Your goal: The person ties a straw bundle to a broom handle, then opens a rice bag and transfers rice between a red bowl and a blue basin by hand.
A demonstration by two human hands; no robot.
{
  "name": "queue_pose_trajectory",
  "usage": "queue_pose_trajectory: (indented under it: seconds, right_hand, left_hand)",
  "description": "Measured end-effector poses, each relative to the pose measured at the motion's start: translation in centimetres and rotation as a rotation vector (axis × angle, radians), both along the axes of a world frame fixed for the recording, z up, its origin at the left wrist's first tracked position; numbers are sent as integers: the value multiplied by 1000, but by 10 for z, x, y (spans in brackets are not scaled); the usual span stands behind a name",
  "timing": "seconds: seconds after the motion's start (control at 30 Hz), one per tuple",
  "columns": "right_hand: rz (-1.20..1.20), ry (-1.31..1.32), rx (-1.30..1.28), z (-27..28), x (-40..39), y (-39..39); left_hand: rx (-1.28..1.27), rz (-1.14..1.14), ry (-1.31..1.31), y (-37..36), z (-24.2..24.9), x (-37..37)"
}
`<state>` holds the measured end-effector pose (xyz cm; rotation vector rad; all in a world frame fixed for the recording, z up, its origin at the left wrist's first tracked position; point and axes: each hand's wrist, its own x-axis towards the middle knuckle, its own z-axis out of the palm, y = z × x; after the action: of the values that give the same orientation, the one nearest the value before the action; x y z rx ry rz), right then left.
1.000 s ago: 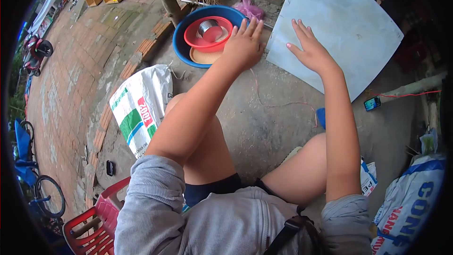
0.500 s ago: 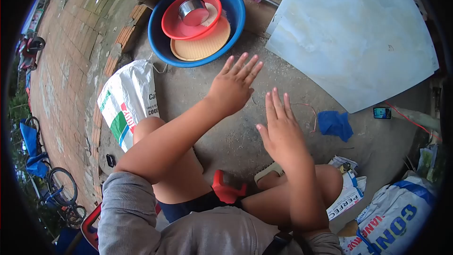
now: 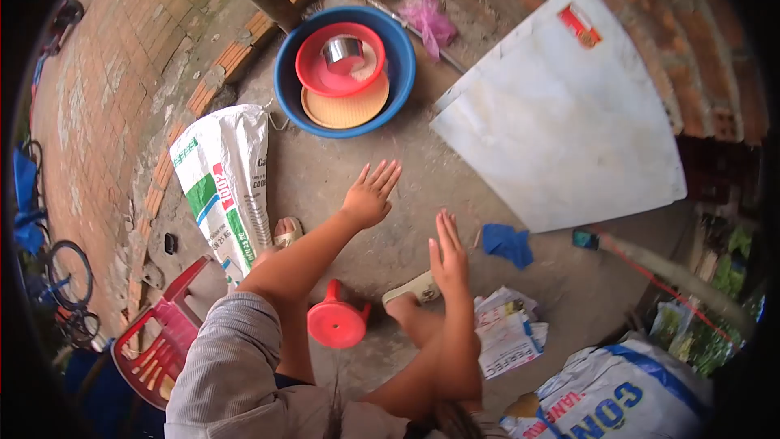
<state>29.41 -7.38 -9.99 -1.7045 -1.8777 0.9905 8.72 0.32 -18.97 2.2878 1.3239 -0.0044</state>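
Two empty hands are held out above a concrete floor (image 3: 392,248), the left hand (image 3: 370,195) with fingers extended and slightly spread, the right hand (image 3: 449,254) with fingers straight and thumb held away from them. A blue cloth (image 3: 507,245) lies on the floor near the right hand, to its right, while a red stool (image 3: 336,325) appears between the two forearms. Ahead of the left hand sits a blue basin (image 3: 403,73) containing a tan tray (image 3: 345,110) and a red bowl (image 3: 315,71) with a metal cup (image 3: 343,49) inside, with a large white sheet (image 3: 561,130) at right.
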Motion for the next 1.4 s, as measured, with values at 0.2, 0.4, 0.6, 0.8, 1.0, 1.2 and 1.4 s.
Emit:
queue_pose_trajectory:
  seconds: [0.2, 0.4, 0.6, 0.8, 1.0, 1.2, 1.4]
  right_hand:
    - [-102, 152, 160, 110, -59, 12]
    - [153, 180, 353, 316, -144, 55]
    - [472, 494, 765, 540, -213, 64]
    - [757, 485, 910, 660, -246, 26]
    - [997, 420, 878, 676, -290, -22]
    - [1194, 274, 801, 701, -401, -39]
    - [1328, 332, 991, 746, -505, -43]
  left_hand:
    - [-252, 423, -209, -49, 111, -58]
    - [70, 554, -514, -13, 401, -135]
    - [387, 449, -460, -66, 651, -177]
    - [628, 748, -377, -183, 748, -194]
    - [755, 1077, -221, -275, 769, -242]
    - [780, 1125, -85, -318, 800, -315]
    - [901, 1328, 59, -355, 820, -386]
